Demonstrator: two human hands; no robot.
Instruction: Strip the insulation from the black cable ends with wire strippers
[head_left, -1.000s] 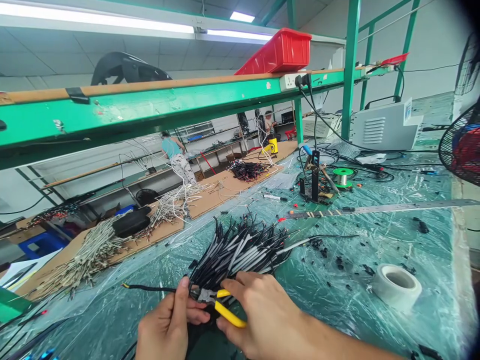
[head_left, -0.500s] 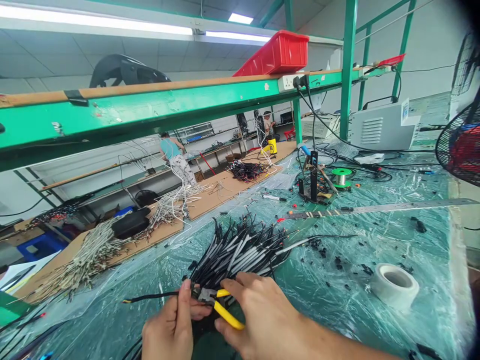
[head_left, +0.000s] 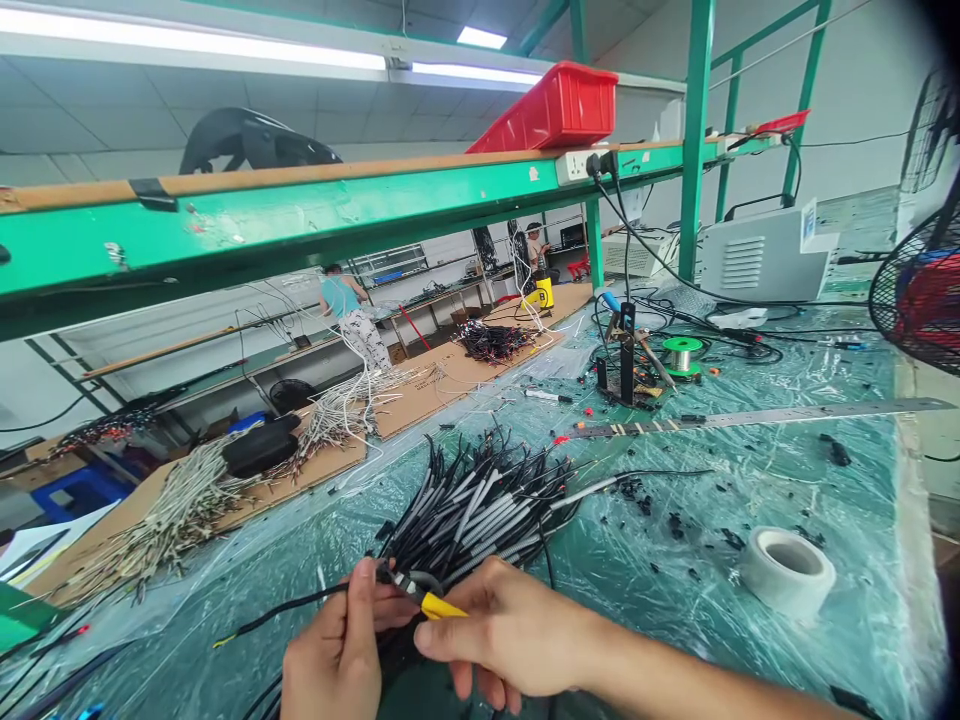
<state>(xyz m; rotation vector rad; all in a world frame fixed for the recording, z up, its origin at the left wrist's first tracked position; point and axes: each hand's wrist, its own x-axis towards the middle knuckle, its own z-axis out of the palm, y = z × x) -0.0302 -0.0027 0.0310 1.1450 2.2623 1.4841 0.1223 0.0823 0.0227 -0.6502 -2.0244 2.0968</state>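
My right hand (head_left: pixel 504 632) is closed round yellow-handled cutters (head_left: pixel 427 598), whose jaws point left at the near edge of the bench. My left hand (head_left: pixel 339 655) pinches a thin black wire (head_left: pixel 277 613) right at those jaws; the wire trails off to the left and ends in a yellow tip. Just behind both hands lies a fanned bundle of black and grey wires (head_left: pixel 480 500) on the green plastic-covered bench (head_left: pixel 750 480).
A roll of white tape (head_left: pixel 787 572) lies at the right, with black offcuts scattered about. A long metal ruler (head_left: pixel 750 416), a soldering stand (head_left: pixel 627 355) and a green solder spool (head_left: pixel 684 352) sit further back. White wire bundles (head_left: pixel 187 500) cover cardboard at left. A fan (head_left: pixel 919 290) stands far right. People work at distant benches.
My right hand has turned the cutters so less of the yellow handle shows. The black wire's free end has dropped lower and swung left. My left hand has shifted slightly.
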